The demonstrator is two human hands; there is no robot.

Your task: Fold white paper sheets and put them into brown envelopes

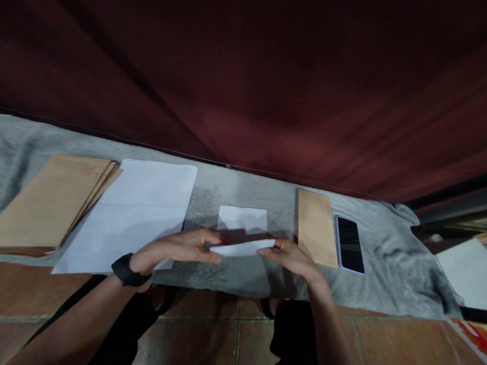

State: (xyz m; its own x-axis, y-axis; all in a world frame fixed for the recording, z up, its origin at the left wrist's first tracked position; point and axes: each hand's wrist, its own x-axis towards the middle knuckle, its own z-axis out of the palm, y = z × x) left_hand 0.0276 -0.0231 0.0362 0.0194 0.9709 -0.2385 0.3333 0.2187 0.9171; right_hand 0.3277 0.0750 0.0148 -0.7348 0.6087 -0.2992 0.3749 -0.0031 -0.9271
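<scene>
Between my two hands is a white sheet of paper (pixel 243 248), its near edge raised off the cloth. My left hand (pixel 192 245), with a black band on the wrist, pinches the left end between thumb and fingers. At the right end, my right hand (pixel 286 254) grips it the same way. Just beyond lies a flat white paper panel (pixel 243 218); whether it belongs to the same sheet I cannot tell. A stack of larger white sheets (pixel 136 218) rests beside my left hand. To the right of my right hand is a brown envelope (pixel 317 228).
Several brown envelopes (pixel 48 198) are stacked at the far left, against the white sheets. A phone (pixel 350 244) lies right of the single envelope. Grey cloth (pixel 394 266) covers the surface, and a dark red curtain (pixel 252 91) hangs behind. More papers (pixel 473 273) are at far right.
</scene>
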